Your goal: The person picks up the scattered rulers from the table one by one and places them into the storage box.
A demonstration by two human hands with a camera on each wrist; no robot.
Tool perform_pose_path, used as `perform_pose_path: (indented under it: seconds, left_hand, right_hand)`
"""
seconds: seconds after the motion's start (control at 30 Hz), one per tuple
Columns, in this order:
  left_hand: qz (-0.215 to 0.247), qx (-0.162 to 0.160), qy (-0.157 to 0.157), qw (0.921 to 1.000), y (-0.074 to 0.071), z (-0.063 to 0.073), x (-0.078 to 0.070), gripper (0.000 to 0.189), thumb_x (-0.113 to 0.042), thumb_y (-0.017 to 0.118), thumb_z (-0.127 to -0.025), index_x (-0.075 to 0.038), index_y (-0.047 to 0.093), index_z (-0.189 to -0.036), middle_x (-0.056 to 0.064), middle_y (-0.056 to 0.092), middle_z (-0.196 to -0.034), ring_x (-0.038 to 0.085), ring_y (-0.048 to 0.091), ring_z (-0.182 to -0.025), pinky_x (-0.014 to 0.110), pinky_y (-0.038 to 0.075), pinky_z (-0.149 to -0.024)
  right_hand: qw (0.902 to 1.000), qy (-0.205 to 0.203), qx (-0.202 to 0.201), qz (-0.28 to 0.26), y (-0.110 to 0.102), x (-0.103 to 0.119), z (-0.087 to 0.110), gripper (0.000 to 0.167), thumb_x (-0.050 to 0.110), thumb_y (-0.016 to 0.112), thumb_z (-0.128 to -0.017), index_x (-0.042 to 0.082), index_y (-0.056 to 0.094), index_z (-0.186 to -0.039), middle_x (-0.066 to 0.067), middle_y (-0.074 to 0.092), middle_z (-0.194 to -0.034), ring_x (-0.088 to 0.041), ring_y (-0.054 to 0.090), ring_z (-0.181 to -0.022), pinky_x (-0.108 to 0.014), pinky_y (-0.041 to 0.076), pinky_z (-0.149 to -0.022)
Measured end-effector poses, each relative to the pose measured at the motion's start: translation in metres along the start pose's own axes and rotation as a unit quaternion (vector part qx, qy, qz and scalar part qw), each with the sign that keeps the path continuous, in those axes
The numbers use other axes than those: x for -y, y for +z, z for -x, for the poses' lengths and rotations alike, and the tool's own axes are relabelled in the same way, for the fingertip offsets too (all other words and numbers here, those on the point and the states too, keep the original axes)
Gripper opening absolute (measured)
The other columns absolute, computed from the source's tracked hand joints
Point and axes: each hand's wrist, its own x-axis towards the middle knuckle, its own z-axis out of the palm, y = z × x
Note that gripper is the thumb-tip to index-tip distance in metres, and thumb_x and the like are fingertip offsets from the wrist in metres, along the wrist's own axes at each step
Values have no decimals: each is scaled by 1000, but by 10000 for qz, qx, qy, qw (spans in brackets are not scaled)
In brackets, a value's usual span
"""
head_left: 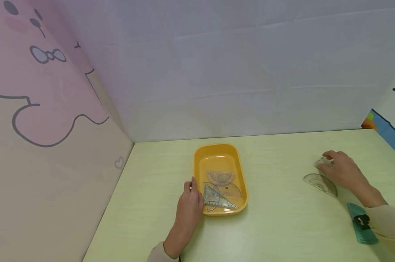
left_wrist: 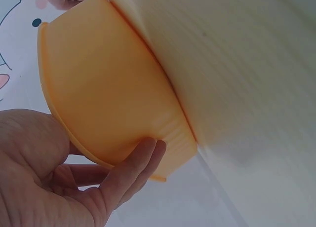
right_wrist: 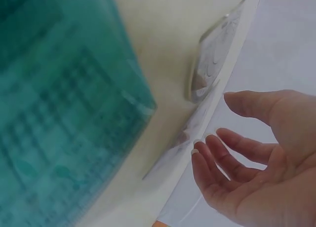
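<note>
My left hand (head_left: 191, 201) grips the near left side of a yellow plastic tray (head_left: 216, 147), its fingers against the outer wall in the left wrist view. Inside the tray lie a clear protractor (head_left: 221, 177), a clear set square (head_left: 228, 203) and other clear pieces that overlap. On the right, my right hand (head_left: 344, 171) hovers with thumb and fingers apart and slightly bent over a clear piece (head_left: 320, 161), which it partly covers. Just in front of that piece lies a clear protractor (head_left: 320, 185). In the right wrist view, nothing shows between the fingers (right_wrist: 237, 160).
A green translucent ruler-like sheet with printed markings (head_left: 369, 234) lies by the right wrist, partly behind the sleeve. The pale green tabletop (head_left: 276, 218) ends at a white back wall (head_left: 233, 80). A wall with a pink cartoon (head_left: 53, 109) stands at the left.
</note>
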Motion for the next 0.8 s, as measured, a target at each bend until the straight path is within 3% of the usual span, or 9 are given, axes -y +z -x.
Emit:
perform_pose_path:
  seconds: [0.23,0.5,0.8]
  left_hand:
    - [-37,4,2,10000,0,0,0,45,1,68,-95,17,54,-136,26,60,-112,29,70,-78,34,61,-67]
    - [-53,16,-8,10000,1,0,0,45,2,67,-95,18,55,-136,27,60,-113,29,70,-79,34,61,-67]
    - [-95,36,-11,9999,0,0,0,45,1,67,-95,17,55,-136,27,61,-114,28,71,-79,33,61,-66]
  right_hand:
    - [9994,313,69,125,-3,1,3,58,17,66,-100,-29,43,-126,-48,47,-113,-59,47,-101,-69,44,-81]
    - [9968,583,507,209,-6,0,4,82,43,59,-103,-32,36,-127,-55,37,-118,-67,36,-108,-75,37,-86]
    - [9954,680,663,118,-7,2,4,81,45,55,-104,-32,37,-123,-55,35,-116,-68,32,-106,-73,37,-82]
